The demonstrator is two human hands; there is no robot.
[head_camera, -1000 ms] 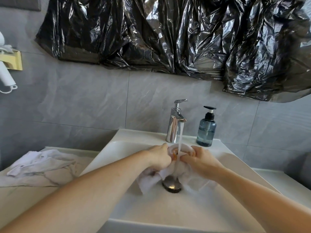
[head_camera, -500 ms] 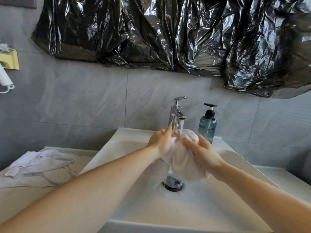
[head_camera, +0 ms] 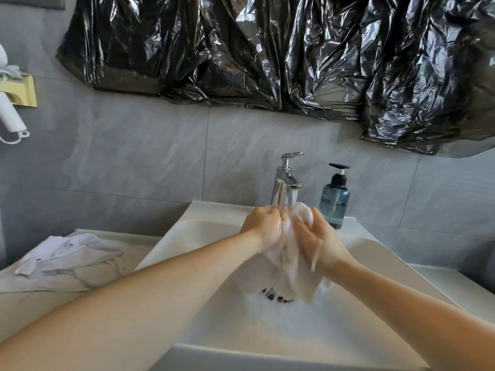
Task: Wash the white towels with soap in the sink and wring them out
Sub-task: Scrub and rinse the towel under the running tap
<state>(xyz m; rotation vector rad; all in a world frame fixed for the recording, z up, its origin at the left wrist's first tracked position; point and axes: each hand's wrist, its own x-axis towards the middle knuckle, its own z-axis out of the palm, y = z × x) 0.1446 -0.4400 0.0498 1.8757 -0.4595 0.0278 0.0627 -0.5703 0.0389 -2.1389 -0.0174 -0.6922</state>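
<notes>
1. Towel (head_camera: 288, 259), white & wet, is bunched between both hands over the sink (head_camera: 214, 263) bowl, just below the tap (head_camera: 285, 183); its loose end hangs down toward the drain (head_camera: 277, 298), partly hiding it.
2. Plastic sheet (head_camera: 267, 49), black & crinkled, hangs on the grey tiled wall (head_camera: 134, 156) well above the tap.
3. Sink: white, rectangular, w/ foamy water around the drain, below the tap.
4. Counter (head_camera: 40, 290), marbled, lies to the tap's left, beside the sink.
5. 2nd towel (head_camera: 69, 253), white, lies crumpled on the counter, well left of the tap.
6. L hand (head_camera: 263, 227): just left of the tap's stream, fingers curled tight round the towel's top.
7. R hand (head_camera: 314, 242): just right of the stream, fingers curled round the towel, thumb on its bunched top; suds on the fingers.
8. Hair dryer (head_camera: 10, 116), white, in a yellowish holder (head_camera: 22, 89), on the wall far left of the tap.
9. Tap: chrome, lever raised, thin stream running onto the towel's top.
10. Soap bottle (head_camera: 334, 199), blue w/ black pump, stands on the sink rim just right of the tap.
</notes>
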